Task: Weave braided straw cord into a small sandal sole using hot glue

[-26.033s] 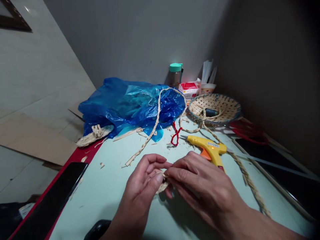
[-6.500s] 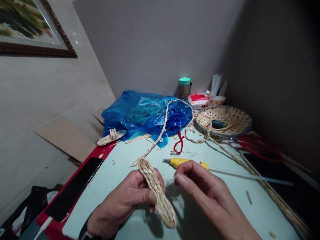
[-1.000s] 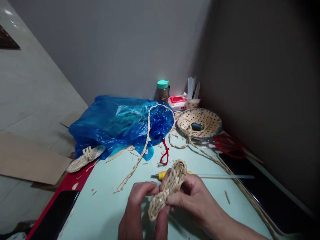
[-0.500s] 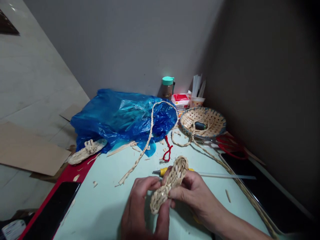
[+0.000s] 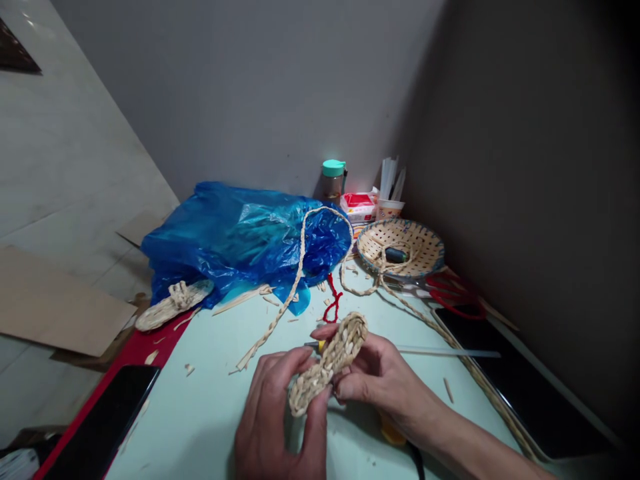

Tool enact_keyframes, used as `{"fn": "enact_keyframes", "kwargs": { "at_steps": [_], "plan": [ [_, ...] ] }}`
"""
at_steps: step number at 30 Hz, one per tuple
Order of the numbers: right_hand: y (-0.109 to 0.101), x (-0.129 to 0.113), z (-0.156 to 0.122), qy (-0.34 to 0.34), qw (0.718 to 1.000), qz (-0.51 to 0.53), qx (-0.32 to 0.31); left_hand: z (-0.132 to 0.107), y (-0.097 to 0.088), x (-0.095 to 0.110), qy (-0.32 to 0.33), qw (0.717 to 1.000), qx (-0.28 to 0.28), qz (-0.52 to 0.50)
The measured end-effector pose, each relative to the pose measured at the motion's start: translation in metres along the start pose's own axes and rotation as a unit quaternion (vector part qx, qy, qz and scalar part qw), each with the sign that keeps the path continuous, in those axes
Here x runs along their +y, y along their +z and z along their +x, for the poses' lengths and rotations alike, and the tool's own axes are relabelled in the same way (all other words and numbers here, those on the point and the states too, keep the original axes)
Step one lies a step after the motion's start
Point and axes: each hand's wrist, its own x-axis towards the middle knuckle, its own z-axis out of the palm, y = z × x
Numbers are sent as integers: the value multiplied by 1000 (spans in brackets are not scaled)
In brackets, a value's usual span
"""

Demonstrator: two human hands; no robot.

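Note:
A small braided straw sole point(image 5: 327, 367), long and rounded at both ends, is held tilted above the table. My left hand point(image 5: 280, 407) grips its lower end between thumb and fingers. With fingers curled behind the upper part, my right hand point(image 5: 383, 380) also holds it, the thumb near its right edge. A yellow-handled tool point(image 5: 320, 346) lies behind the sole, mostly covered. Farther back, a red twisted cord point(image 5: 333, 300) rests on the table. A long straw braid point(image 5: 301, 257) loops over the blue bag.
Ahead lies a blue plastic bag point(image 5: 235, 233). A finished-looking straw slipper point(image 5: 175, 305) sits at left, above a black phone point(image 5: 105, 420). To the right are a woven basket point(image 5: 433, 250), red-handled scissors point(image 5: 455, 298), a dark tablet point(image 5: 540, 400) and a glue stick point(image 5: 450, 351).
The sole and both hands have shifted slightly left. My right thumb has slid off the sole's face toward its edge, and a yellow object below my right hand shows more.

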Motion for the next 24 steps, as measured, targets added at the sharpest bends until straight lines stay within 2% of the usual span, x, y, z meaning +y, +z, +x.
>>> {"fn": "enact_keyframes", "kwargs": {
  "at_steps": [4,13,19,24],
  "plan": [
    [-2,-5,0,-15,1000,-22,1,1,-2,0,-13,1000,-19,-5],
    [-1,-13,1,-18,994,-100,25,-4,-3,3,-125,991,-30,-23],
    [0,-15,-1,-35,984,-174,23,-8,-2,-3,-136,989,-49,-41],
    [3,-16,-2,-60,965,-252,33,-10,-2,-5,-129,990,-38,-47]
  ]
}}
